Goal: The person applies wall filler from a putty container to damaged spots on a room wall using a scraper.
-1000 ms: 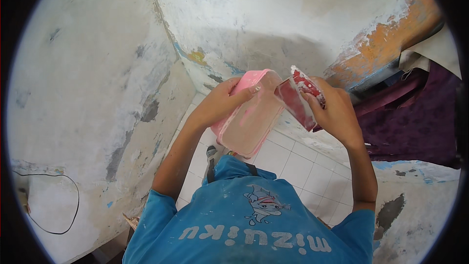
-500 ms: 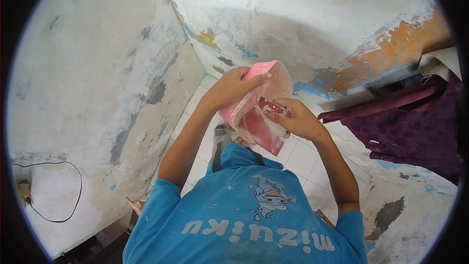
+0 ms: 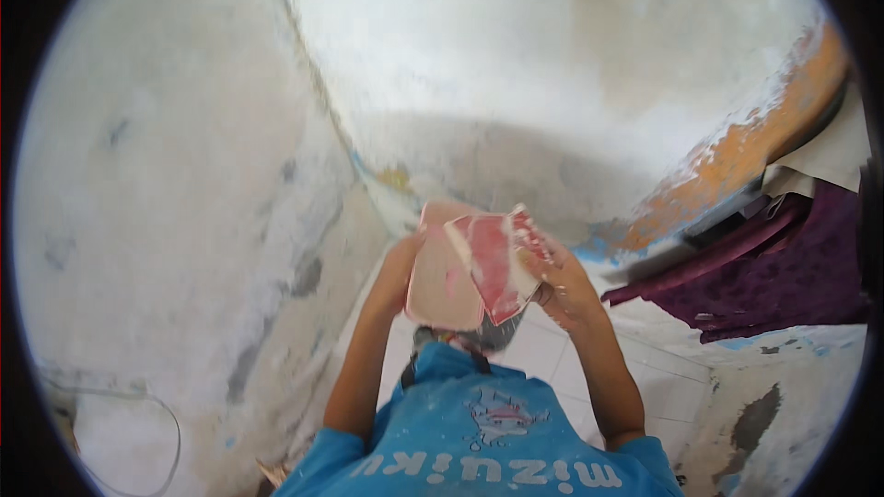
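Observation:
My left hand [image 3: 409, 265] is closed on the left side of a pink plastic tub [image 3: 431, 299], whose inside is coated with pale paste. In my right hand [image 3: 560, 278] is a red putty scraper [image 3: 502, 262] with a broad flat blade, smeared with white paste. The blade overlaps the right part of the tub; whether it touches the tub I cannot tell. White paste also sticks to the fingers of my right hand. Both hands are held out in front of my chest.
Patchy plastered walls [image 3: 184, 175] meet in a corner ahead, with peeling orange paint [image 3: 700, 175] on the right one. A dark purple cloth [image 3: 764, 276] hangs at the right. White floor tiles [image 3: 635, 387] lie below. A thin black cable [image 3: 175, 433] loops at the lower left.
The tub has come lower and tipped so its inside faces me. The scraper has come up out of the tub and turned, its blade now pointing left. The view has tilted upward.

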Tool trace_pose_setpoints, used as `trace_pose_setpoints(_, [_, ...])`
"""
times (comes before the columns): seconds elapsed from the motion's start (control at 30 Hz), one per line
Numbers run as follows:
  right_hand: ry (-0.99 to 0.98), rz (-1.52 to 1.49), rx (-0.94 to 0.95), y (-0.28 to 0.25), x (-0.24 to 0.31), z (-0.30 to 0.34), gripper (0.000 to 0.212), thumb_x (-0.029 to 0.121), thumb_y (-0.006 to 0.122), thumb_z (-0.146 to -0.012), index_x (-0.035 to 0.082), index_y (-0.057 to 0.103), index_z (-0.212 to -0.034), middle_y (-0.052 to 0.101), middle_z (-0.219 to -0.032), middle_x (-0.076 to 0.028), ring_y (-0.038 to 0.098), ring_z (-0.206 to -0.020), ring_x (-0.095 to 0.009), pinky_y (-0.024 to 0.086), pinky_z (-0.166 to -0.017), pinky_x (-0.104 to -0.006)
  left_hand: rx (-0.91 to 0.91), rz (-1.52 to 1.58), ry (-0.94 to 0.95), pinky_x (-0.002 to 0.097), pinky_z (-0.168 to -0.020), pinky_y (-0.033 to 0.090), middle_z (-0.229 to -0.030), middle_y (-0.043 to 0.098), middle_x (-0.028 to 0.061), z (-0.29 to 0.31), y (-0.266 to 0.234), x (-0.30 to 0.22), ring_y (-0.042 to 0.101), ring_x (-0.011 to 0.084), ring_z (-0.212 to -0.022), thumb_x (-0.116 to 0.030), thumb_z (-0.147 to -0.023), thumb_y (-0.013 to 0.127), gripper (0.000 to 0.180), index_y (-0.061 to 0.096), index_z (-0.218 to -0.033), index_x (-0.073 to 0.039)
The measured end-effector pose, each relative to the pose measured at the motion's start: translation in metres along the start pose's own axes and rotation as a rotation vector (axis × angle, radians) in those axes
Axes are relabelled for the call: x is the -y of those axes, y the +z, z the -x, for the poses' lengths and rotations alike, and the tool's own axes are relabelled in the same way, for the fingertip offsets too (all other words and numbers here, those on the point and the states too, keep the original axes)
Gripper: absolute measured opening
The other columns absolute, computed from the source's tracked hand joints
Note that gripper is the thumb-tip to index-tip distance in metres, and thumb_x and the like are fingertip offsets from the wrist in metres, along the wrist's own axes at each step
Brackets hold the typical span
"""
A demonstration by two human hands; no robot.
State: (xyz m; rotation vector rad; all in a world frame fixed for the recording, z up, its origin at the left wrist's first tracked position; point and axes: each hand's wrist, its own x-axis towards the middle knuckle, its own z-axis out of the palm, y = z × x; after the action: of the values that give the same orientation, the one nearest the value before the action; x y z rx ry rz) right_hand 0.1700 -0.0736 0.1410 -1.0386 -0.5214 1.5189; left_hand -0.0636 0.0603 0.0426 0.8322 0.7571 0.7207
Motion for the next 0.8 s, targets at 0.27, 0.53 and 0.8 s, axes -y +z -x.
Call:
trace_pose_setpoints(0.27, [-0.99, 0.456, -0.311, 0.055, 0.177, -0.03, 0.05, 0.006, 0.059, -0.102, 0.007, 0.041, -0.149, 0.065, -0.129, -0.009, 0.063, -0.121, -0.022, 0.052, -0.095, -0.031, 0.195, 0.087, 0.032, 0.0352, -0.101, 0.052, -0.133, 0.063, 0.0102, 0.002, 0.013, -0.064, 0.063, 0.0184, -0.117, -0.039, -0.109, 0.045, 0.051, 0.05, -0.144, -0.002])
trace_pose_setpoints(0.53, [-1.673, 2.078, -0.984, 0.1, 0.261, -0.061, 0.054, 0.002, 0.06, -0.088, 0.005, 0.056, -0.141, 0.063, -0.134, -0.016, 0.061, -0.115, -0.034, 0.051, -0.098, -0.0443, 0.29, 0.104, -0.031, 0.0393, -0.101, 0.054, -0.133, 0.063, 0.0146, -0.011, -0.007, -0.087, 0.065, 0.024, -0.118, -0.044, -0.109, 0.044, 0.055, 0.05, -0.143, -0.001])
trace_pose_setpoints(0.8, [-1.379, 2.284, -0.936, 0.073, 0.174, -0.098, 0.055, 0.007, 0.061, -0.086, 0.002, 0.058, -0.14, 0.06, -0.137, -0.018, 0.06, -0.116, -0.037, 0.051, -0.1, -0.048, 0.242, 0.11, -0.117, 0.0395, -0.097, 0.056, -0.127, 0.065, 0.0151, -0.031, -0.024, -0.09, 0.067, 0.0246, -0.112, -0.038, -0.109, 0.041, 0.048, 0.054, -0.138, -0.001])
